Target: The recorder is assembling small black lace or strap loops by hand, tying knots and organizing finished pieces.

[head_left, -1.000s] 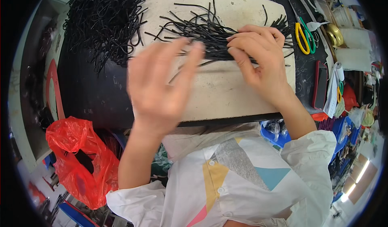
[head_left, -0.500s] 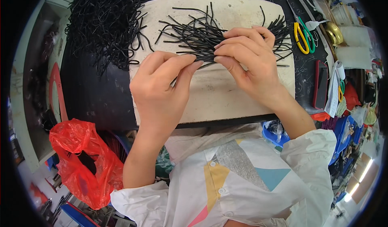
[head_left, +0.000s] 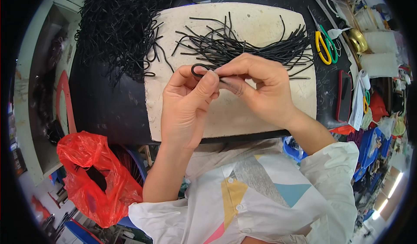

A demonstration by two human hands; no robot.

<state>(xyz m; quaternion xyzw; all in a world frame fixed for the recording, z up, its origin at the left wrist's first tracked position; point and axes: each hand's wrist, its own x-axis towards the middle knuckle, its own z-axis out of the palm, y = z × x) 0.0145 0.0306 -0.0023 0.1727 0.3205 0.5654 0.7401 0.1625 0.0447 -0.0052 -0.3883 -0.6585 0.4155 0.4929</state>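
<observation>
Between my two hands is a thin black cord point(head_left: 193, 71), bent into a small loop. My left hand point(head_left: 184, 102) pinches it between thumb and fingers, with the loop standing out past the fingertips. Close against it, my right hand point(head_left: 267, 89) grips the same cord with thumb and forefinger; its other fingers are curled. Both hands are over a cream board point(head_left: 234, 116). Behind them on the board lies a loose bundle of short black cords point(head_left: 265, 52), partly hidden by the right hand.
A large tangle of looped black cords point(head_left: 117, 26) covers the table's far left. Scissors with yellow and green handles point(head_left: 322, 48) lie right of the board, near a dark red-edged case point(head_left: 344, 96). A red plastic bag point(head_left: 97, 187) hangs at lower left.
My hands have come together, and the cord between them now shows as a loop. The left hand has turned its palm upward; the right has moved off the bundle, toward me.
</observation>
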